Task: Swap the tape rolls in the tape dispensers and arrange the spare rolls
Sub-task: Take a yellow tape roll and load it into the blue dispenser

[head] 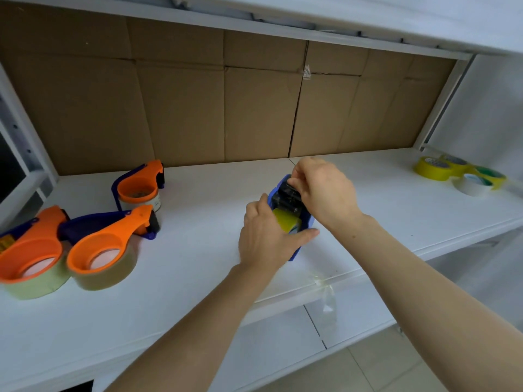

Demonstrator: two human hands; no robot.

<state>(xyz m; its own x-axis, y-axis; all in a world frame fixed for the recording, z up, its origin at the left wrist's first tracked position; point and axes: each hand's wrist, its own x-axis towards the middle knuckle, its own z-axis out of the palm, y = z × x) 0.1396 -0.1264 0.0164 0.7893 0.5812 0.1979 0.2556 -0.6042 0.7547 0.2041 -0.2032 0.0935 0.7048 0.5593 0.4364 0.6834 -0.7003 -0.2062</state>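
A blue tape dispenser stands on edge in the middle of the white shelf with a yellow-green tape roll inside it. My left hand wraps around its near side and holds it steady. My right hand pinches the black roller part at the dispenser's far end. Three orange dispensers with purple handles lie at the left: one near the back, one loaded with a brownish roll, one with a pale green roll.
Spare rolls cluster at the far right of the shelf: yellow ones, a green one and a white one. A strip of clear tape hangs off the shelf's front edge. Cardboard lines the back wall.
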